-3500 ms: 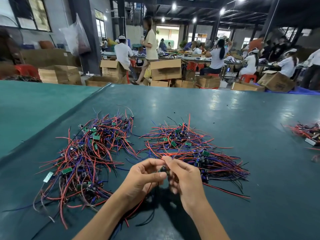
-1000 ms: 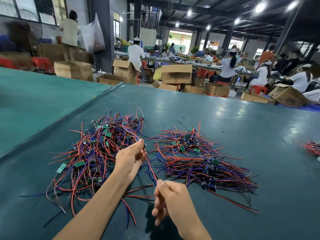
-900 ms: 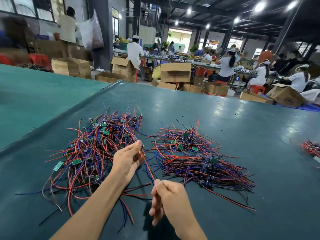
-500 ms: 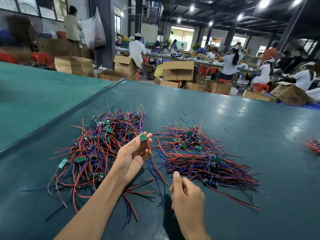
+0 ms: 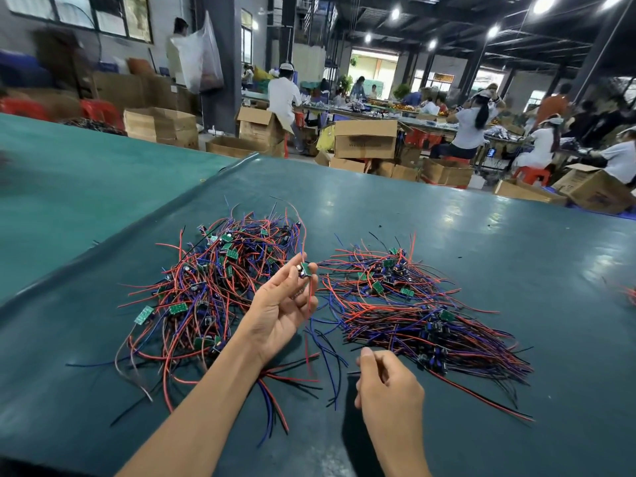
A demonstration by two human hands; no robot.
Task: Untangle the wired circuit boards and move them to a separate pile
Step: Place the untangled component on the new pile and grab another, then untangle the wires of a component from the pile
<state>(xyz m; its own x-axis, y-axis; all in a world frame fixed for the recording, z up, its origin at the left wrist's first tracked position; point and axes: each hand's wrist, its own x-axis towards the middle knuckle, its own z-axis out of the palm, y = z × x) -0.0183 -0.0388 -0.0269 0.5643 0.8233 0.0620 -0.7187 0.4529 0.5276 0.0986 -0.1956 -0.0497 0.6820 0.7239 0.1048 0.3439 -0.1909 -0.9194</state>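
Observation:
Two heaps of small green circuit boards with red, blue and black wires lie on the dark green table (image 5: 447,235). The tangled heap (image 5: 213,287) is on the left, the combed-out heap (image 5: 423,311) on the right. My left hand (image 5: 278,308) is raised palm-up between them and pinches one wired circuit board (image 5: 305,269) at its fingertips; its red and blue wires hang down towards the table. My right hand (image 5: 389,387) hovers lower, fingers loosely curled, thumb up, and seems to hold nothing.
A few loose wired boards lie at the table's right edge (image 5: 629,294). A lighter green table (image 5: 69,173) adjoins on the left. Behind are cardboard boxes (image 5: 364,139), red stools and several seated workers at benches.
My left hand has lifted one board out of the tangled heap while my right hand slid down its wires and let them go. The camera tilted slightly.

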